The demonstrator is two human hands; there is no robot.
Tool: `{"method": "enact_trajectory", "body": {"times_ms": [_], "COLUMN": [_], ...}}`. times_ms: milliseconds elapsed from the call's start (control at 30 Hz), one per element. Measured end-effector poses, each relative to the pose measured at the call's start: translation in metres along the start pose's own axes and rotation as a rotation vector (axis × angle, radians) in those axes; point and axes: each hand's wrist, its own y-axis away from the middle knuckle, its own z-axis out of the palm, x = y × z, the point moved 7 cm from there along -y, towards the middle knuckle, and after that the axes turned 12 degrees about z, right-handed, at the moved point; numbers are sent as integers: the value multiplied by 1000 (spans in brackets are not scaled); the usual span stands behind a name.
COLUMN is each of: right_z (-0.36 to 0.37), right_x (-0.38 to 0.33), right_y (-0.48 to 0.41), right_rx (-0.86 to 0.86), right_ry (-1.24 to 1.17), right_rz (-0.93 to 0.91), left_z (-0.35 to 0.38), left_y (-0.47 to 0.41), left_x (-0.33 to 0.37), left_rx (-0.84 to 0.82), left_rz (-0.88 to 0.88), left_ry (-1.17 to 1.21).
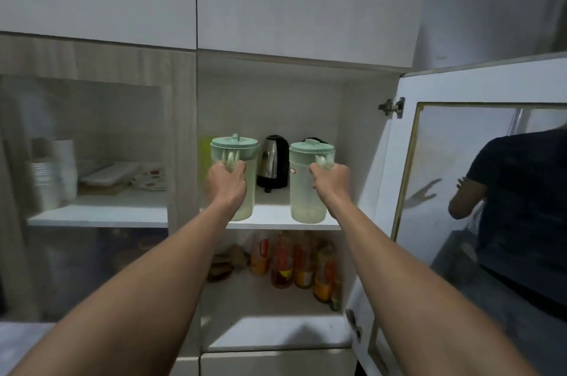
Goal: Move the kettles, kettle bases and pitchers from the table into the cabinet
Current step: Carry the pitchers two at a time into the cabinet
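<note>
Two pale green plastic pitchers with teal lids stand at the front of the white cabinet shelf [270, 219]. My left hand [227, 180] grips the handle of the left pitcher [245, 160]. My right hand [331, 180] grips the handle of the right pitcher [306, 191]. Behind them on the same shelf stands a steel kettle [273, 160] with black trim on its black base. A second dark kettle [314, 140] shows only its top behind the right pitcher. A yellow-green object [205, 157] is partly hidden behind the left pitcher.
The cabinet door [478, 160] hangs open on the right, its glass reflecting a person. Several oil bottles [297, 262] stand on the lower shelf. Behind the shut left glass door are stacked cups [55, 173] and trays [110, 174].
</note>
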Motion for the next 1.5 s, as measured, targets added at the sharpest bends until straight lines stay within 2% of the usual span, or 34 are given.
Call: {"method": "enact_trajectory", "body": {"times_ms": [500,1100,1500], "right_z": [67,194,233], "right_x": [22,88,130], "right_y": [-88,-226,-279], "right_rx": [27,-87,-123], "right_ry": [-11,18,-53], "right_rz": [18,56,108], "left_z": [68,149,185], "left_y": [-77,-162,-189], "left_x": [-72,-198,-240], "left_rx": [-13,72,106], "left_rz": [-38,-154,-174], "left_ry": [-22,-36,-115]}}
